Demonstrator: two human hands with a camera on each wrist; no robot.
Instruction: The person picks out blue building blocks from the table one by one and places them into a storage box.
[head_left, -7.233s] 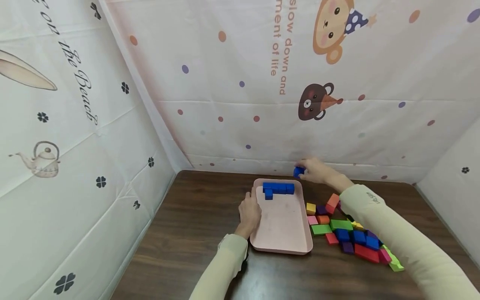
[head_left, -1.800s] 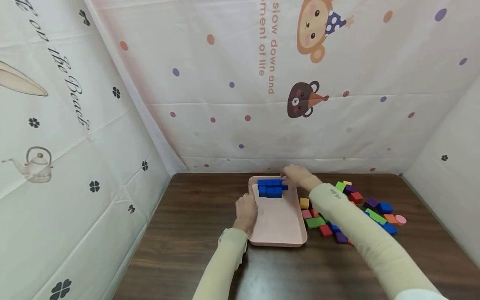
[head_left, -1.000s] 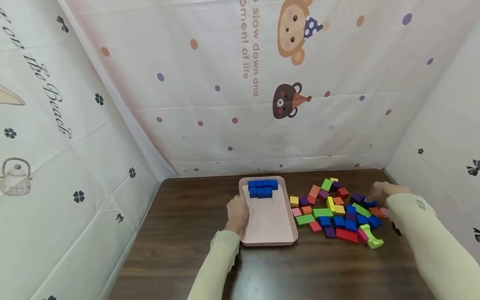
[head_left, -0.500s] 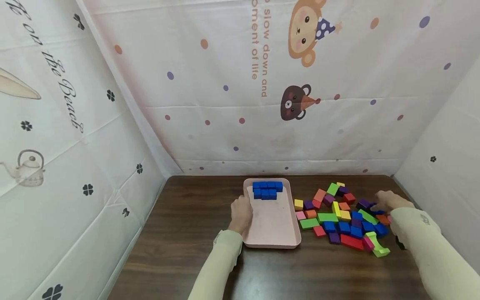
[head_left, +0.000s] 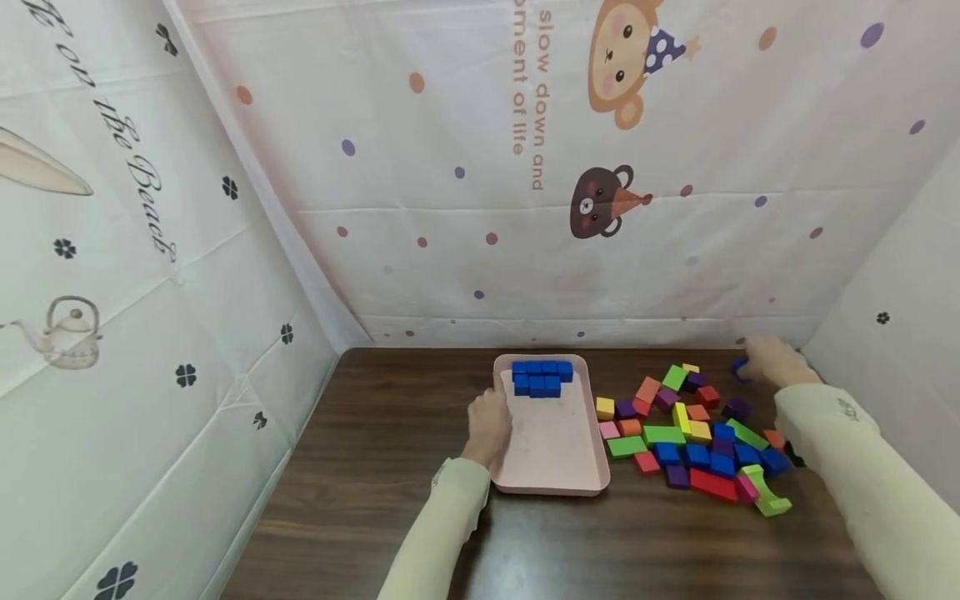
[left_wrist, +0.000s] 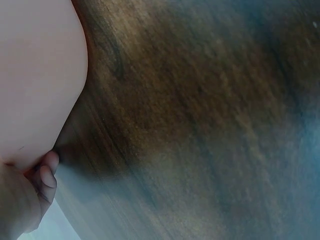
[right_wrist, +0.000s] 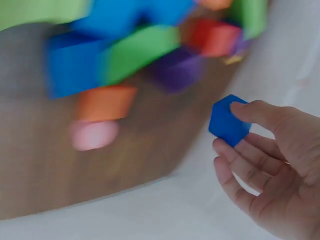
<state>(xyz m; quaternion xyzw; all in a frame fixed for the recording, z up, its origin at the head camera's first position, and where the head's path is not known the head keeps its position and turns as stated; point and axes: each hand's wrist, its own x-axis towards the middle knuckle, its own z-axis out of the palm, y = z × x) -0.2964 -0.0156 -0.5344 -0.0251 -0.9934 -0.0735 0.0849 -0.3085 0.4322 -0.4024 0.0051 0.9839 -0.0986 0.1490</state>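
My right hand (head_left: 776,362) pinches a blue block (right_wrist: 230,120) between thumb and fingertips, above the table's back right. In the right wrist view the block shows a six-sided outline. At the left rim of a pink tray (head_left: 551,450), my left hand (head_left: 489,425) grips the edge with curled fingers. The left wrist view catches only part of that hand (left_wrist: 42,185), low at the left. Blue blocks (head_left: 543,377) stand in two touching rows at the tray's far end. Loose coloured blocks (head_left: 663,435) lie right of the tray.
The dark wooden table (head_left: 375,467) meets a printed white cloth wall (head_left: 420,275) at the back, with further cloth walls at both sides. A light green arched block (head_left: 767,496) lies at the near right of the pile, beside a red block (head_left: 712,485).
The tray's blue rows have grown since the oldest frame. My right hand left the tray, reached the pile's right side and now lifts a blue block toward the back. My left hand stays put.
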